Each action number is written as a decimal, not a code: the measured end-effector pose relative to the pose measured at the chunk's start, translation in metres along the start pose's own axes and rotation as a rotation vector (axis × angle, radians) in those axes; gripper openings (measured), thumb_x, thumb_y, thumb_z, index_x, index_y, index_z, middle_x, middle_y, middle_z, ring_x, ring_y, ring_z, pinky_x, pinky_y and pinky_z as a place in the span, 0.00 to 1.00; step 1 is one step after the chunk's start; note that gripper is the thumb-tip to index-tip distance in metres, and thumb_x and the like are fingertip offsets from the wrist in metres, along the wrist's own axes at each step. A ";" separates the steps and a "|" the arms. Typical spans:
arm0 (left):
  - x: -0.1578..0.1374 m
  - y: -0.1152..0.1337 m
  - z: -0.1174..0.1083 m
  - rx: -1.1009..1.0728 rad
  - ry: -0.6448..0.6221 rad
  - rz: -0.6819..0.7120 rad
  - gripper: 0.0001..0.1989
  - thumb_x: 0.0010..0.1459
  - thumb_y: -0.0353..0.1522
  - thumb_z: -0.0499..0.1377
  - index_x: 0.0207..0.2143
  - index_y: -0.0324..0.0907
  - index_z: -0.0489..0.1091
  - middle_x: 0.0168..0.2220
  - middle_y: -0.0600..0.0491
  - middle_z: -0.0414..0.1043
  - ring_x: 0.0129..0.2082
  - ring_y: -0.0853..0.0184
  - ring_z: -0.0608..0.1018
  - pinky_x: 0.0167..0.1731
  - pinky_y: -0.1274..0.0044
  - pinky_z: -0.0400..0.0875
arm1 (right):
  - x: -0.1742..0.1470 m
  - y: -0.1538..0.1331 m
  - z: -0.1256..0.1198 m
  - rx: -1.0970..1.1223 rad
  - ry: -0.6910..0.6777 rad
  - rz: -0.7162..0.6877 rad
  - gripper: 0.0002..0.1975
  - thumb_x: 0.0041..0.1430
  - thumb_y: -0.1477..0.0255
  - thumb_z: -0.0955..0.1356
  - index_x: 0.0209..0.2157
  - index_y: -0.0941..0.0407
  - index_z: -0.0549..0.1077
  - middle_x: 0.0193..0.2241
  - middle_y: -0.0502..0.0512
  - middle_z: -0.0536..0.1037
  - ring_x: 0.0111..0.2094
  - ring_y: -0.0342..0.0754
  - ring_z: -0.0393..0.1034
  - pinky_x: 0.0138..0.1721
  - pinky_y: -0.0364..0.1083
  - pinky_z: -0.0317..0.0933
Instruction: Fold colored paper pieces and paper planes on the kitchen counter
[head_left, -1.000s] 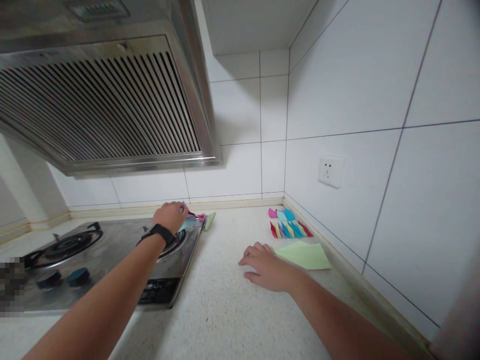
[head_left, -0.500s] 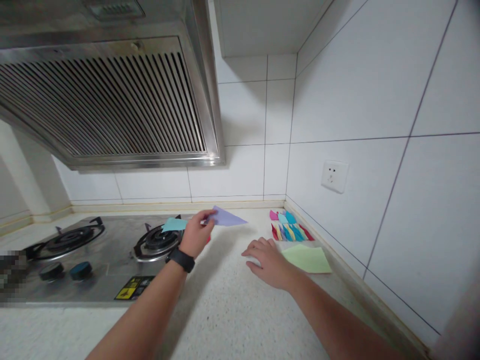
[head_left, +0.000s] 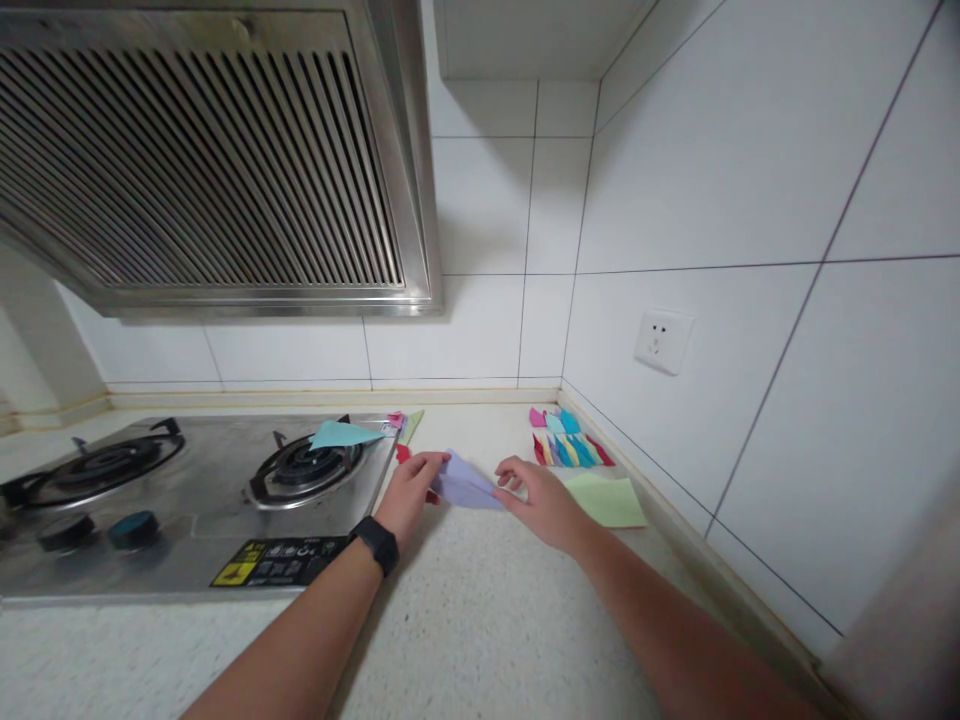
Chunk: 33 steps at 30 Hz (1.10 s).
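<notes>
Between my hands, a little above the counter, is a triangular piece of purple paper [head_left: 469, 484]. My left hand [head_left: 415, 488] pinches its left corner between thumb and fingers. At the right tip, the thumb and fingers of my right hand [head_left: 541, 502] close on the paper. A sheet of light green paper [head_left: 609, 501] lies just right of my right wrist. Behind it are rows of small folded coloured papers [head_left: 574, 450]. Left of my left hand, a light blue paper triangle [head_left: 343, 434] rests over the right burner, near pink and green paper scraps [head_left: 409, 428].
A steel gas stove [head_left: 187, 530] with two burners and two knobs fills the left side. The range hood [head_left: 225, 170] hangs low above it. A tiled wall with a socket [head_left: 664, 341] bounds the speckled counter [head_left: 480, 620] on the right.
My left hand has brought the purple paper down and nearer. My right hand has risen from the counter and taken the paper's right tip. The view has tilted down slightly.
</notes>
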<state>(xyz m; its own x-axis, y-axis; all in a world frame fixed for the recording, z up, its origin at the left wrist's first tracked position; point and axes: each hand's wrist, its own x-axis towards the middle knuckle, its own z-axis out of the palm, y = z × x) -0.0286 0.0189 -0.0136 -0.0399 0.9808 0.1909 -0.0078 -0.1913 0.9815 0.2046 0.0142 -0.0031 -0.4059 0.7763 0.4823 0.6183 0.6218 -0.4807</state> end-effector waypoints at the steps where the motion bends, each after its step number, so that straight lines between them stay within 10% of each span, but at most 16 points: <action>1: 0.000 0.000 0.001 -0.014 -0.007 -0.009 0.25 0.51 0.49 0.58 0.41 0.37 0.73 0.32 0.51 0.68 0.25 0.72 0.68 0.19 0.81 0.64 | -0.001 -0.001 0.000 0.049 -0.031 0.014 0.11 0.58 0.67 0.67 0.43 0.53 0.68 0.35 0.52 0.76 0.35 0.46 0.69 0.38 0.45 0.60; 14: -0.004 0.002 0.002 -0.140 -0.041 -0.022 0.29 0.55 0.52 0.53 0.44 0.36 0.72 0.39 0.46 0.67 0.32 0.68 0.69 0.21 0.81 0.68 | -0.001 -0.001 0.001 0.232 -0.042 0.107 0.10 0.57 0.64 0.67 0.37 0.55 0.74 0.30 0.51 0.77 0.30 0.45 0.69 0.33 0.43 0.60; 22: -0.016 0.021 0.007 -0.318 -0.115 0.050 0.35 0.55 0.44 0.61 0.62 0.49 0.51 0.39 0.51 0.67 0.38 0.67 0.73 0.20 0.82 0.70 | 0.001 0.003 0.002 0.427 -0.037 0.165 0.15 0.60 0.61 0.64 0.33 0.58 0.75 0.25 0.50 0.74 0.27 0.44 0.66 0.28 0.42 0.55; 33: -0.010 -0.006 0.018 0.043 -0.239 0.086 0.20 0.51 0.38 0.64 0.41 0.35 0.65 0.33 0.47 0.74 0.29 0.66 0.76 0.19 0.81 0.69 | 0.000 -0.002 0.012 0.633 -0.177 0.230 0.16 0.60 0.60 0.64 0.42 0.57 0.69 0.30 0.53 0.76 0.29 0.45 0.68 0.27 0.42 0.55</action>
<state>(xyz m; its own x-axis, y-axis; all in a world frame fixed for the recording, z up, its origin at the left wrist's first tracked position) -0.0102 0.0105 -0.0215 0.1990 0.9429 0.2671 0.0280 -0.2779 0.9602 0.1951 0.0141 -0.0113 -0.4488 0.8672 0.2157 0.2121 0.3378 -0.9170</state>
